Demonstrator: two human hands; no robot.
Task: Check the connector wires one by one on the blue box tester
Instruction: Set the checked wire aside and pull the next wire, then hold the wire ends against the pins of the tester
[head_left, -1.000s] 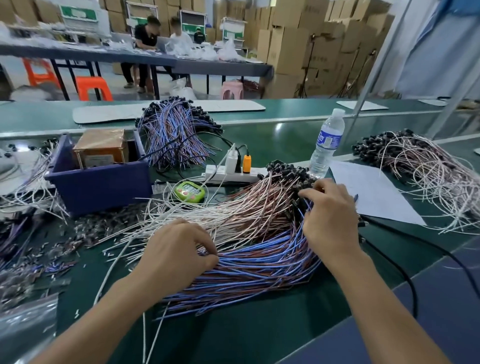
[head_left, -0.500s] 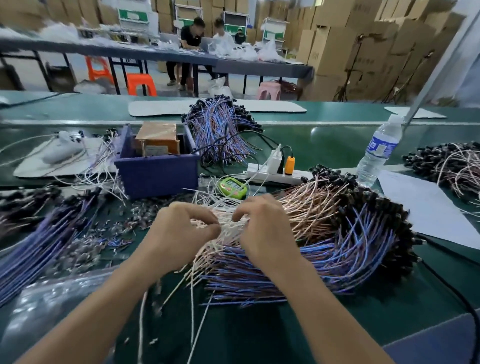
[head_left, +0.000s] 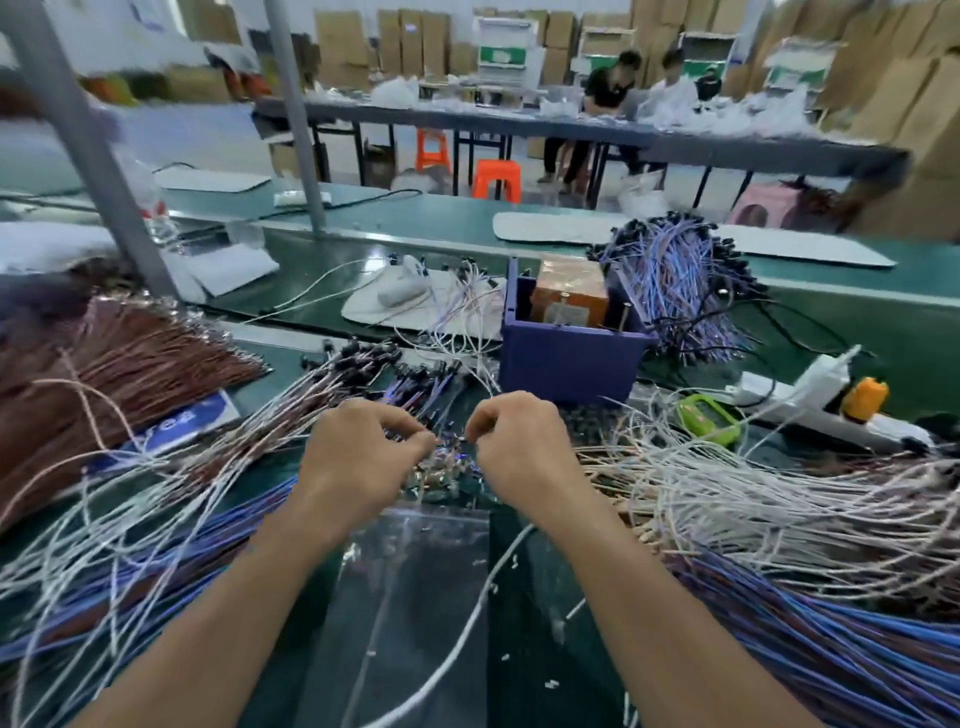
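Fingers of my left hand are curled, with thumb and forefinger closed in a pinch. The right hand does the same just beside it. Between the two pinches is one thin connector wire, but this place is blurred and I cannot tell which colour it is, or which end is the plug.

Under my wrists a clear plastic bag lies on the green desk. White wires spread to the right and blue wires lie nearer to me. A brown bundle is at the left.

The blue box tester stands just behind my hands, with a brown unit inside it.

To do this step well, I think I must separate only one wire from the tangle and pull it slowly, so that its neighbours do not come with it. Then I bring its connector straight to the tester without bending the end.
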